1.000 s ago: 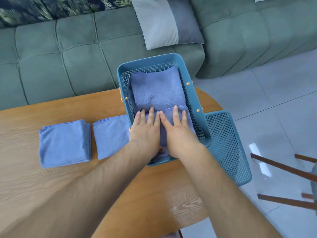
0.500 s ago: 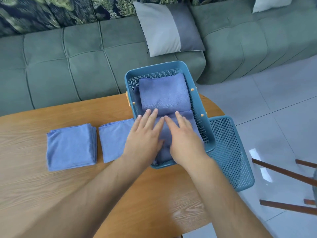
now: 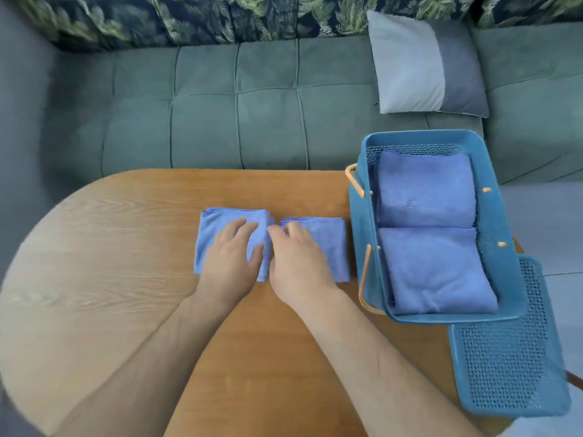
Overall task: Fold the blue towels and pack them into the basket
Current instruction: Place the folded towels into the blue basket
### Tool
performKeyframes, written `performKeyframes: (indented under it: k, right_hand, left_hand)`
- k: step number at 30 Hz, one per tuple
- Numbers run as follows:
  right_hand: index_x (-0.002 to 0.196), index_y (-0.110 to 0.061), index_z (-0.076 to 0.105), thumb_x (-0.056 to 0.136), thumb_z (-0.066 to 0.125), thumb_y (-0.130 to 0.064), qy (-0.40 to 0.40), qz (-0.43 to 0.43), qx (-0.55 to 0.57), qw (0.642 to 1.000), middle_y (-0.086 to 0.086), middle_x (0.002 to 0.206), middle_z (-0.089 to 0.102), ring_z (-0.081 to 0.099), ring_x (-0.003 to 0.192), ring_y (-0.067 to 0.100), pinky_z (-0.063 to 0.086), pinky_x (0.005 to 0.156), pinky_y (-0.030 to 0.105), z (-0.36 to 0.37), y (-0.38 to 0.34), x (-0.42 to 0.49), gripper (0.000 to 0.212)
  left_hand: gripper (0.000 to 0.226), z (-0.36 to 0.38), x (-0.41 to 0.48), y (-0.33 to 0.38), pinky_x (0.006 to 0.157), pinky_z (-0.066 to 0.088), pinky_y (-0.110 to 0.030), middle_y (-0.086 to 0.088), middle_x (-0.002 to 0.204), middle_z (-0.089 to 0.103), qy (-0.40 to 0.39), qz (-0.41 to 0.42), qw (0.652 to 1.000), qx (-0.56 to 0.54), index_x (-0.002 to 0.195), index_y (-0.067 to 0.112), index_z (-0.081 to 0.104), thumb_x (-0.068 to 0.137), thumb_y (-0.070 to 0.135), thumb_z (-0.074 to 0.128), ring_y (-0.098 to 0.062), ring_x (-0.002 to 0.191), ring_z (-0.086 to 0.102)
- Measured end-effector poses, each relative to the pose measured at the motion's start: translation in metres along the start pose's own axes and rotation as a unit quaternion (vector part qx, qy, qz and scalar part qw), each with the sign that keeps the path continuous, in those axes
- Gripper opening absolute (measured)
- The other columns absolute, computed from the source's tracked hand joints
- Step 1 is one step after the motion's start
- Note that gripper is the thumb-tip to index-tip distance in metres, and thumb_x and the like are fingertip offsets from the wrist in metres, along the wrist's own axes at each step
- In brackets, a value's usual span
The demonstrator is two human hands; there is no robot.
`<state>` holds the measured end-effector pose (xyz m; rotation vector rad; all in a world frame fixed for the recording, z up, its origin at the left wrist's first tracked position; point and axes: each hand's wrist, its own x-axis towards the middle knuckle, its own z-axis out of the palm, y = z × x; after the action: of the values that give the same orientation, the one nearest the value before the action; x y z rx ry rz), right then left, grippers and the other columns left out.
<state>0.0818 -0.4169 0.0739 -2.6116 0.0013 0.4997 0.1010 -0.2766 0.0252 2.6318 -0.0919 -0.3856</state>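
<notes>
Lying side by side on the surface, the folded towels sit left of the basket, the left grip loosely spread on the left towel, the right grip, fingers curled, pinch unconfirmed, on the right towel beside the basket.

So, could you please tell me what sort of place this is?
Probably a home living room: a green sofa with a grey cushion stands right behind the wooden table, and pale tiled floor shows beside it.
</notes>
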Motion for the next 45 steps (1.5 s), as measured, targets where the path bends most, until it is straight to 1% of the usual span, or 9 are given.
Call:
performKeyframes:
  k: [8,16,19,22,27,33,38,41,45]
  right_hand:
    - [0.141,-0.024,0.041,0.101,0.052,-0.031,-0.101,0.124,0.086,0.983,0.01,0.136,0.035,0.055,0.114,0.033,0.052,0.088,0.046,0.092,-0.025,0.045,0.042]
    - [0.131,-0.029,0.049,0.095,0.052,-0.02,-0.019,0.194,0.133,0.972,0.004,0.125,0.036,0.053,0.108,0.032,0.051,0.084,0.042,0.114,-0.041,0.05,0.037]
    - [0.131,-0.031,0.05,0.09,0.052,-0.019,-0.021,0.168,0.149,0.974,0.001,0.127,0.036,0.061,0.099,0.034,0.053,0.084,0.043,0.107,-0.041,0.047,0.043]
    - [0.139,-0.03,0.047,0.09,0.051,-0.014,0.001,0.113,0.158,0.981,-0.001,0.137,0.035,0.057,0.107,0.032,0.052,0.086,0.043,0.091,-0.044,0.042,0.052]
    - [0.144,-0.025,0.047,0.088,0.052,-0.006,0.098,0.033,0.14,0.985,0.003,0.146,0.036,0.05,0.113,0.031,0.048,0.084,0.043,0.043,-0.046,0.029,0.06]
    - [0.144,-0.027,0.048,0.086,0.052,-0.006,0.19,0.023,0.127,0.973,0.0,0.147,0.037,0.047,0.117,0.028,0.045,0.091,0.04,-0.039,-0.008,0.012,0.062]
    - [0.146,-0.029,0.047,0.089,0.051,-0.006,0.233,0.086,0.094,0.964,-0.001,0.147,0.036,0.045,0.118,0.028,0.042,0.097,0.04,-0.097,0.069,-0.005,0.061]
    - [0.149,-0.027,0.045,0.091,0.051,-0.007,0.232,0.133,0.061,0.962,0.003,0.149,0.036,0.042,0.123,0.03,0.038,0.103,0.041,-0.123,0.121,-0.011,0.061]
    - [0.15,-0.024,0.044,0.091,0.052,-0.009,0.208,0.174,0.046,0.962,0.007,0.15,0.037,0.042,0.126,0.035,0.036,0.106,0.042,-0.139,0.173,-0.007,0.061]
  left_hand:
    - [0.058,0.016,-0.002,-0.075,0.109,0.035,-0.047,-0.004,0.161,0.018,-0.07,-0.18,0.981,-0.006,0.15,0.039,0.039,0.095,0.041,0.06,-0.033,0.14,0.032]
    - [0.046,0.009,-0.005,-0.098,0.099,0.04,-0.032,-0.012,0.123,0.05,-0.033,-0.222,0.968,-0.112,0.142,0.031,0.052,0.096,0.03,0.061,-0.029,0.118,0.048]
    - [0.037,-0.007,-0.005,-0.094,0.068,0.044,-0.008,0.004,0.103,0.064,-0.014,-0.257,0.944,-0.205,0.126,0.026,0.062,0.09,0.016,0.061,-0.005,0.085,0.059]
    - [0.035,-0.029,-0.006,-0.082,0.047,0.039,-0.011,0.008,0.082,0.062,0.022,-0.277,0.917,-0.287,0.112,0.026,0.069,0.084,0.006,0.062,0.0,0.053,0.049]
    - [0.039,-0.058,-0.013,-0.043,0.063,0.046,-0.008,0.015,0.102,0.069,0.072,-0.219,0.919,-0.32,0.115,0.036,0.067,0.086,0.009,0.065,0.005,0.075,0.059]
    - [0.04,-0.068,-0.001,0.033,0.093,0.048,-0.025,0.019,0.123,0.062,0.093,-0.089,0.938,-0.321,0.122,0.041,0.062,0.091,0.017,0.069,-0.001,0.111,0.059]
    - [0.042,-0.038,0.023,0.125,0.087,0.035,0.0,0.015,0.123,0.055,0.066,0.015,0.962,-0.266,0.131,0.031,0.059,0.092,0.018,0.069,0.01,0.111,0.05]
    - [0.046,-0.011,0.037,0.178,0.088,0.033,-0.001,0.009,0.125,0.05,0.024,0.064,0.972,-0.225,0.138,0.025,0.055,0.093,0.021,0.067,0.008,0.108,0.048]
    - [0.052,0.022,0.052,0.222,0.094,0.035,-0.017,0.002,0.134,0.046,-0.009,0.092,0.985,-0.145,0.146,0.022,0.047,0.096,0.028,0.062,-0.012,0.122,0.049]
